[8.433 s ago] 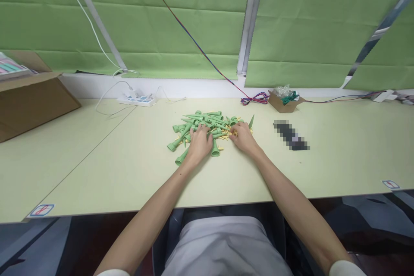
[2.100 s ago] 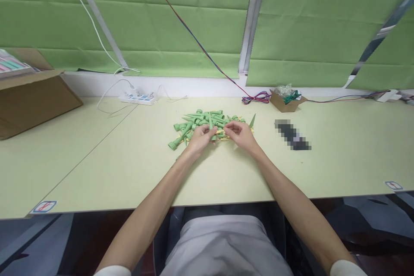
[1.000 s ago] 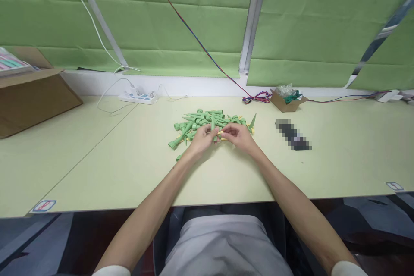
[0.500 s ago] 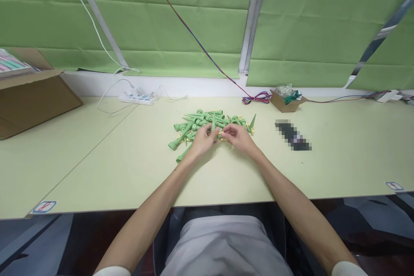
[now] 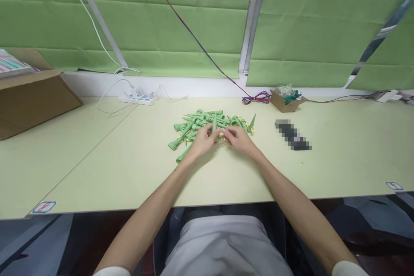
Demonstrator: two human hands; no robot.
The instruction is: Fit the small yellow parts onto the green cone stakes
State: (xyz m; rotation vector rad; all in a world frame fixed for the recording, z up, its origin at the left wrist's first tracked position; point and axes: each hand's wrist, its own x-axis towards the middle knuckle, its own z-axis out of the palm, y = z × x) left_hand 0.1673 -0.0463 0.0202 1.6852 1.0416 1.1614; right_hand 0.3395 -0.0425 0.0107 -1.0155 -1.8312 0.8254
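A green plastic watering spike [image 5: 214, 121] stands point-up between the fingers of my left hand [image 5: 204, 139], which is closed around it. My right hand [image 5: 238, 138] is closed in a pinch against the spike's right side. Whatever its fingertips hold is too small and covered to make out. Behind and beside both hands lies a loose heap of green spikes [image 5: 181, 138], tubular with pointed ends. Small yellow parts [image 5: 252, 130] are scattered among them. One more spike [image 5: 183, 155] sits partly hidden next to my left wrist.
A cardboard box [image 5: 35, 103] stands at the far left, with a white power strip [image 5: 139, 97] at the back. Bundled red and blue wires [image 5: 257, 98] lie beside a small open carton [image 5: 286, 104]. A pixelated dark object [image 5: 293, 135] is to the right on the pale table [image 5: 339, 155].
My right fingertips have shifted slightly on the spike, and the yellow bit seen between them before is now covered. The spike has tilted a little to the right.
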